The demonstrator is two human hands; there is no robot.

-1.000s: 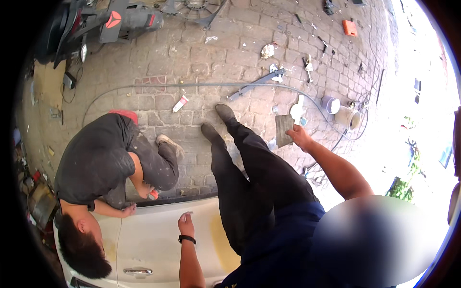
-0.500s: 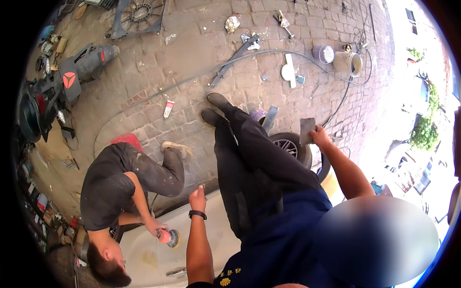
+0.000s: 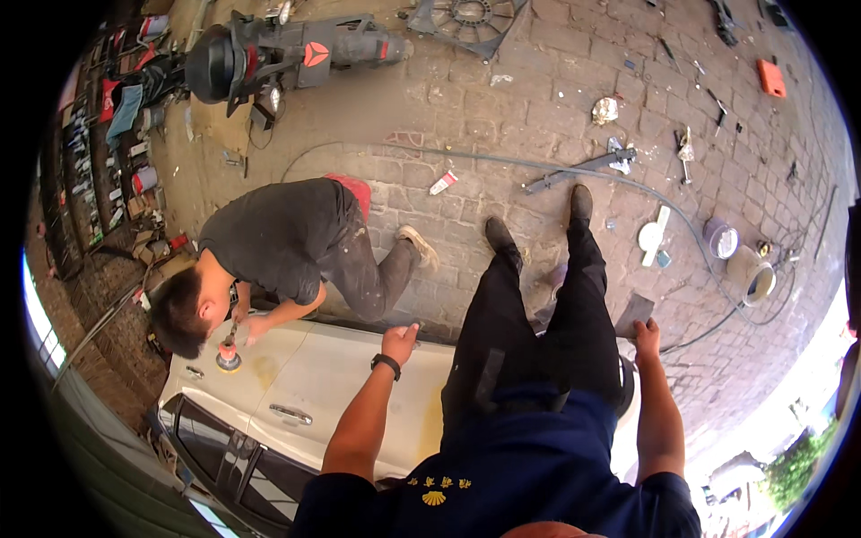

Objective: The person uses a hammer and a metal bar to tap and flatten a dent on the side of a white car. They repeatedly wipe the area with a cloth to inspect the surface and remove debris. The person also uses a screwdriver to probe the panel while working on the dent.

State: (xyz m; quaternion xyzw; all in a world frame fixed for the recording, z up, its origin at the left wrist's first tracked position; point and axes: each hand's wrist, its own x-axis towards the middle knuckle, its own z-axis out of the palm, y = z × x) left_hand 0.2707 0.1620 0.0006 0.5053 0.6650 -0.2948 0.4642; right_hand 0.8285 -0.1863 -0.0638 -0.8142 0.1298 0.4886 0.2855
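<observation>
My left hand (image 3: 398, 346) is closed beside the white car's side (image 3: 341, 386); a small grey thing shows at its fingers, too small to make out. My right hand (image 3: 647, 341) grips a flat grey rectangular sheet (image 3: 635, 312) beside my right leg. Yellowish patches (image 3: 265, 368) mark the car's panels, and a chrome door handle (image 3: 290, 414) lies below left of my left hand.
A co-worker (image 3: 269, 238) crouches at my left, holding a round power tool (image 3: 229, 359) on the car. Beyond my boots are a hose (image 3: 502, 163), a dark bar (image 3: 574, 170), a bucket (image 3: 753, 273) and a tub (image 3: 720, 238). A dark scooter (image 3: 296, 58) lies farther back.
The view has swung about. My right hand with the sheet is lower, nearer my leg. The co-worker's power tool has moved leftward along the car.
</observation>
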